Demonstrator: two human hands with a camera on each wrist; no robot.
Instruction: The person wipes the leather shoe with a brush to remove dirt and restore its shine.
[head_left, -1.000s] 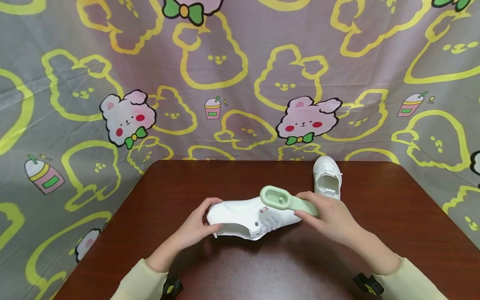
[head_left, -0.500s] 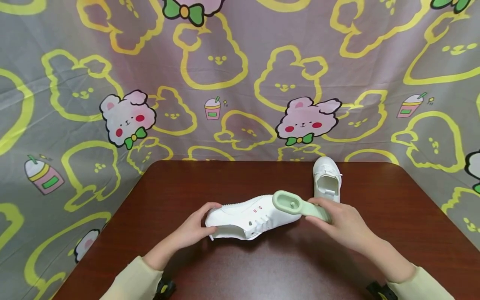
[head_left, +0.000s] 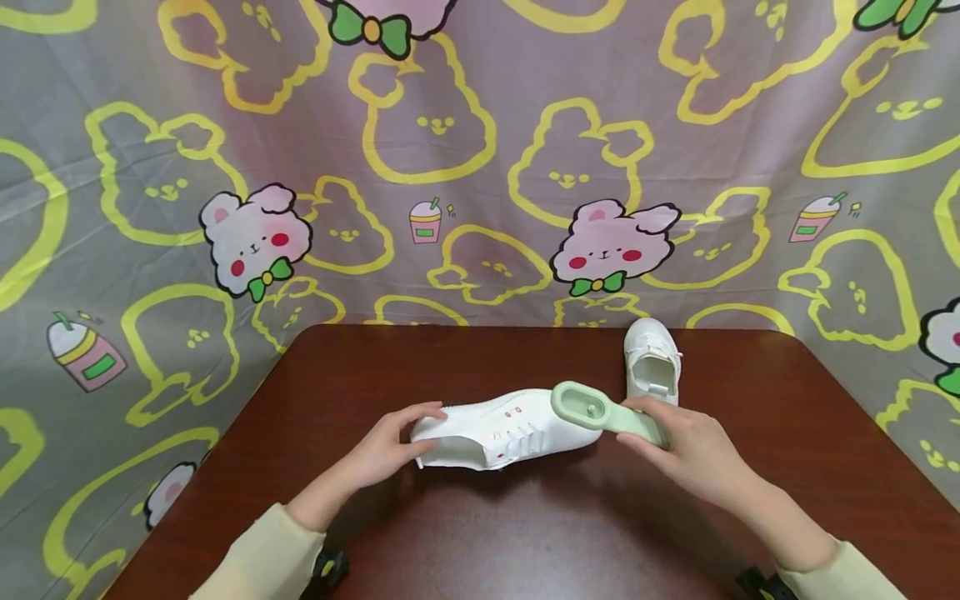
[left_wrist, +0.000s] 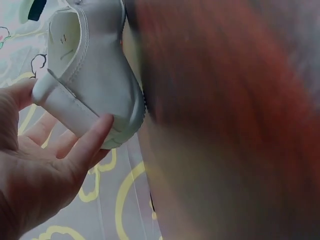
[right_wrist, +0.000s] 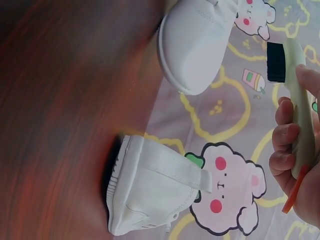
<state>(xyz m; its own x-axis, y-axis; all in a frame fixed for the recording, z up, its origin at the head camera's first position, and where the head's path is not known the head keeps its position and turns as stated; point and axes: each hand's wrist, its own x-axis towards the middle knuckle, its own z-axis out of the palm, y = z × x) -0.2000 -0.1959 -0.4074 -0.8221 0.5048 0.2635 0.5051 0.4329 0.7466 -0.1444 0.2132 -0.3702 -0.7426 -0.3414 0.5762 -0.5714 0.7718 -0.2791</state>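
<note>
A white lace-up sneaker (head_left: 540, 408) lies sideways across the middle of the table, toe to the right, its opening facing the near side. My left hand (head_left: 390, 442) grips its heel; the left wrist view shows the fingers spread around the heel of the sneaker (left_wrist: 107, 55). Over the toe, my right hand (head_left: 693, 450) holds a pale green brush (head_left: 615, 418) by its handle, hollow back upward. Dark bristles (right_wrist: 276, 62) show in the right wrist view, apart from the toe there. An orange strip (right_wrist: 295, 189) hangs at the handle's end.
Another white sneaker (head_left: 651, 340) stands at the back right of the brown table (head_left: 480, 533), toe toward the wall. A grey cloth with yellow rabbit outlines (head_left: 487, 100) hangs behind the table and at both sides.
The brush has moved right and slightly down, from the sneaker's middle to its toe. The held sneaker has rolled, so its laces and red marks sit differently. My left hand keeps the heel.
</note>
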